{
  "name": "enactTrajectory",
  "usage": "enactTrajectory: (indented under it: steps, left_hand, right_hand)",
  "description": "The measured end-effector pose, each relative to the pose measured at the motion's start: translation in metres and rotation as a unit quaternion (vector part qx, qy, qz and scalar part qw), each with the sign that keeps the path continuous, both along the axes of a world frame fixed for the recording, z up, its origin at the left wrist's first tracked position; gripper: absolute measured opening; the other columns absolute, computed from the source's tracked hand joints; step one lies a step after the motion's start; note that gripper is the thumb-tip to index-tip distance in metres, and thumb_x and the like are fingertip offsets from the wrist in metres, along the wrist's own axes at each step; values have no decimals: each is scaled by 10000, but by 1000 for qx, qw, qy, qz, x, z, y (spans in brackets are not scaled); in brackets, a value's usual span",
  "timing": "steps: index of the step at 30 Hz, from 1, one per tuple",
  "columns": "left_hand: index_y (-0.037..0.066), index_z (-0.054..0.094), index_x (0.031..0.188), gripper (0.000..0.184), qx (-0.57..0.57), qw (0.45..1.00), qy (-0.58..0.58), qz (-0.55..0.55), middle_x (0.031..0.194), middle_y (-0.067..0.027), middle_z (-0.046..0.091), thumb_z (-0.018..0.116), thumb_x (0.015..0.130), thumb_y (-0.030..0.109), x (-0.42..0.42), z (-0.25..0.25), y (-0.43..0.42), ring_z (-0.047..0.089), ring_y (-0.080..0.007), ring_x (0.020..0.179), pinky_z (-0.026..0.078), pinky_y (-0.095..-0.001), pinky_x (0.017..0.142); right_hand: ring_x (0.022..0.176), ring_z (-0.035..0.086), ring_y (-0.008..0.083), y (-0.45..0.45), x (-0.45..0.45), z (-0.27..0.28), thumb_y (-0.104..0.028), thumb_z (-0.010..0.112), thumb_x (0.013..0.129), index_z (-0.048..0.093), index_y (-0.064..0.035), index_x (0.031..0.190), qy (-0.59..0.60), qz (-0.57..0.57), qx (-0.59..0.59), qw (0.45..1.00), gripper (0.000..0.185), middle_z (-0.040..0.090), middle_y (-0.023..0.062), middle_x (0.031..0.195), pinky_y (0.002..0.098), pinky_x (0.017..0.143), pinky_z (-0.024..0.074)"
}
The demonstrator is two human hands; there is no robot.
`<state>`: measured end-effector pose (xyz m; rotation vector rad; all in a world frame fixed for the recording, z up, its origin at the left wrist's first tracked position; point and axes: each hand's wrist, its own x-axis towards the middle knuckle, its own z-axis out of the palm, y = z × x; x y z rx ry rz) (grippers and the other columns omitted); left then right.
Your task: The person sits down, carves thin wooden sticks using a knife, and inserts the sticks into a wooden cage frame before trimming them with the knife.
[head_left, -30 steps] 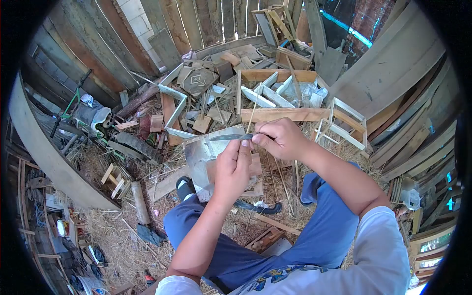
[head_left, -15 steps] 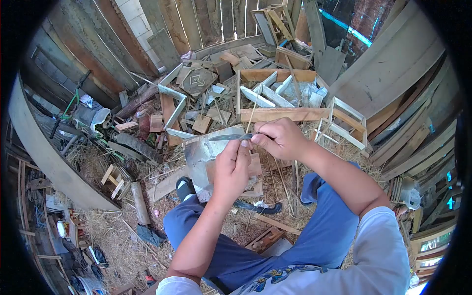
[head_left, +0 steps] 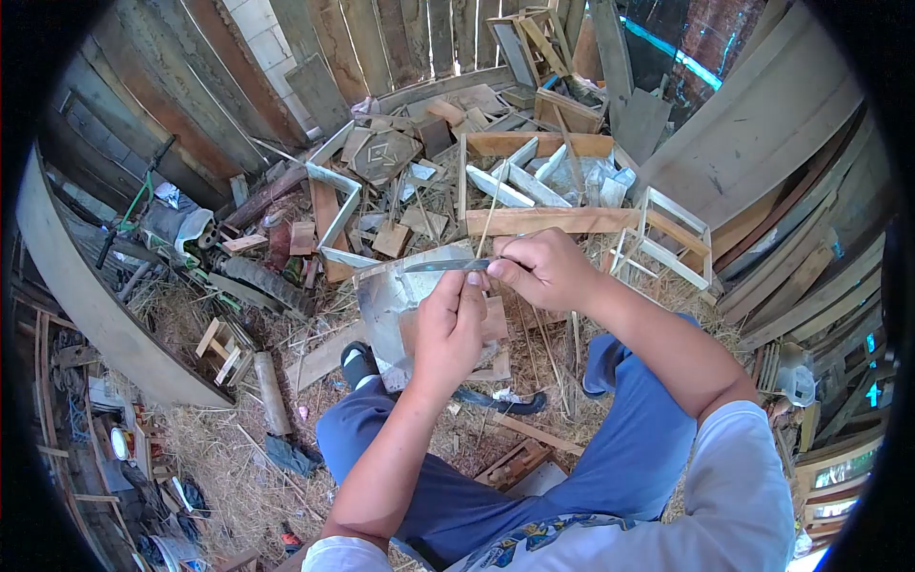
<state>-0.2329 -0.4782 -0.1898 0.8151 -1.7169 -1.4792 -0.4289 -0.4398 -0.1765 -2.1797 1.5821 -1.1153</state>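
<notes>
straw litters the ground; right hand clamps fingers on a slim grey knife, left hand pinches a thin pale stick.

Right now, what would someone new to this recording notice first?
Center stage, the right hand grips a knife, its blade pointing left across a thin stick that the left hand holds. Beyond them, wooden scraps and pale frames clutter the ground against a plank wall.
</notes>
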Motion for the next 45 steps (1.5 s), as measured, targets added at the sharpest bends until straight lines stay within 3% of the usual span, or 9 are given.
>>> enactTrajectory:
  steps: [10,12,18,25,28,31,33,39,45]
  left_hand:
    - [1,533,870,260,-2,1000,-4,-8,624,-10,480,542,1066,172,2,4,0,415,-68,595,364,-299,515]
    - [35,557,948,228,-17,999,-3,-28,683,69,436,479,1100,186,4,1,-1,371,-16,593,295,-229,519]
    - [37,559,973,219,37,996,68,-48,663,85,401,466,1104,186,3,6,6,324,-7,567,243,-221,501]
    - [29,573,958,210,71,993,77,-55,704,55,462,488,1090,168,8,18,10,403,-23,629,331,-233,546]
    - [48,536,987,229,76,990,105,-47,661,82,376,447,1111,219,17,35,10,288,-10,543,207,-226,486]
    - [60,527,986,229,-64,994,86,-34,655,70,373,442,1111,232,33,45,8,282,-19,532,206,-230,479]
    - [66,527,1010,224,57,982,175,-43,648,61,368,438,1111,244,36,46,6,274,-27,520,203,-233,471]
    - [84,558,1113,268,168,964,207,-27,636,65,310,406,1121,304,30,39,-15,223,-32,516,190,-230,459]
    - [79,570,1128,241,96,978,179,-36,648,80,322,427,1120,273,23,40,-9,248,-24,518,202,-226,459]
  right_hand:
    - [586,626,335,2,2,2,-405,614,989,655,-86,771,15,-21,-17,1000,389,612,123,629,440,534,460]
    - [589,631,333,2,2,-1,-410,623,982,653,-88,766,25,-26,-26,999,389,616,120,631,438,531,463]
    - [578,619,341,6,6,5,-408,640,969,618,-80,743,53,-56,-70,995,399,592,123,622,436,516,457]
    - [606,643,333,9,-8,-6,-440,653,948,645,-93,762,71,-75,-89,991,394,624,114,638,433,530,479]
    - [602,650,323,11,-29,-12,-435,640,966,688,-74,841,98,-94,-59,989,385,648,132,666,411,545,490]
    - [577,637,278,11,-59,-35,-386,615,1001,717,-51,947,-25,-207,59,976,355,640,131,654,384,576,497]
    - [606,615,220,11,-69,-30,-329,592,1025,722,-35,1017,-127,-213,45,968,322,629,118,671,366,618,494]
    - [623,570,201,24,-25,-15,-284,598,1021,670,-16,895,-89,-155,18,984,305,575,90,673,365,600,447]
    - [574,547,341,13,3,11,-333,630,997,613,-34,767,-48,-81,-14,995,378,537,143,617,409,547,424]
